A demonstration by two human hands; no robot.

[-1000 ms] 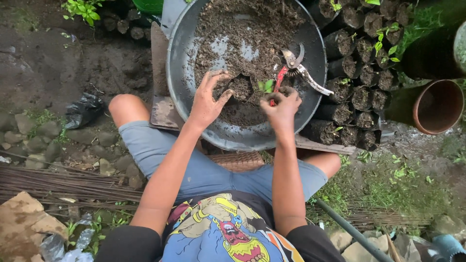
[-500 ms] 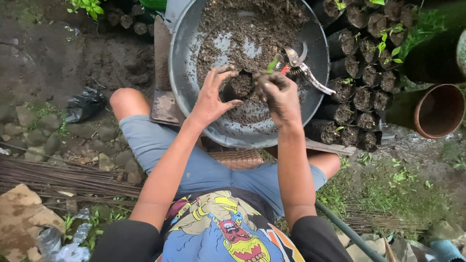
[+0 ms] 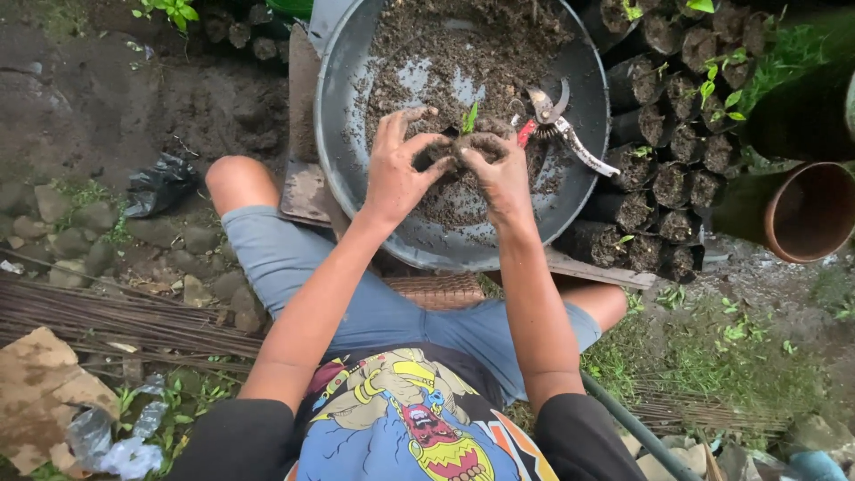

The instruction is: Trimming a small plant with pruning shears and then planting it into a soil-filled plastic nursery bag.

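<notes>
the left hand (image 3: 396, 169) and the right hand (image 3: 497, 169) meet over the near part of a big grey metal basin (image 3: 356, 191), both muddy, fingers curled and pressed against a small soil-filled planting bag (image 3: 459, 150) held between them. a tiny green seedling (image 3: 468, 118) sticks up from the bag, just beyond the fingertips. loose dark soil (image 3: 463, 44) lies in the basin past the hands. pruning shears (image 3: 561, 125) with a red grip lie on the soil just beyond the right hand, toward its outer side. further out on that side stand rows of black seedling bags (image 3: 677, 151) and a brown pipe (image 3: 797, 209). the person's bare knees show under the basin.
</notes>
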